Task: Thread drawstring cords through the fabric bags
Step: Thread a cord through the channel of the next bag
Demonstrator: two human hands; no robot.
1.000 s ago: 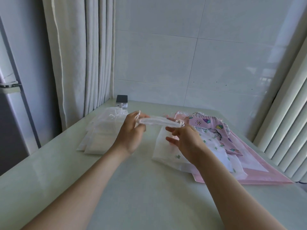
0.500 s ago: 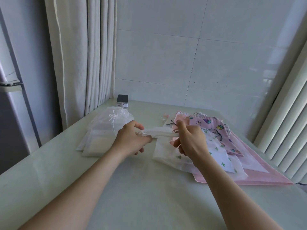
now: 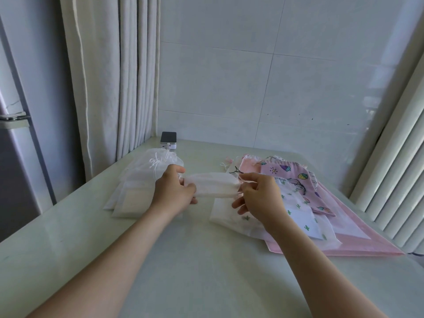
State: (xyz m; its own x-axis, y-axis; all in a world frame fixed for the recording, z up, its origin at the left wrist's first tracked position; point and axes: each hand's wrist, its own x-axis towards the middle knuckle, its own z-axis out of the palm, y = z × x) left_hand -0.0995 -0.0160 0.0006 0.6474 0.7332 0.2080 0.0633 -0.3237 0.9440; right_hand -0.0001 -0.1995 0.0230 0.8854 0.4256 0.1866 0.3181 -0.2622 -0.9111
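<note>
A small white fabric bag (image 3: 213, 185) hangs stretched sideways between my hands, just above the table. My left hand (image 3: 173, 191) grips its left end with thumb and curled fingers. My right hand (image 3: 259, 195) pinches the right end, where a thin pink cord (image 3: 239, 179) sticks out of the hem. A pile of white bags (image 3: 135, 196) lies to the left, topped by a sheer organza bag (image 3: 160, 162) with a tied white cord. To the right lies a spread of patterned bags (image 3: 298, 180) in pink and purple prints.
A white bag with green cactus prints (image 3: 302, 216) and a large pink sheet (image 3: 358, 246) lie under my right wrist. A small dark-topped device (image 3: 168, 140) stands at the table's back left, by the curtain (image 3: 110, 76). Vertical blinds (image 3: 399, 175) edge the right side.
The white bag has been pulled wider between my hands and turned flatter toward me. My right hand has shifted slightly right and opened its lower fingers.
</note>
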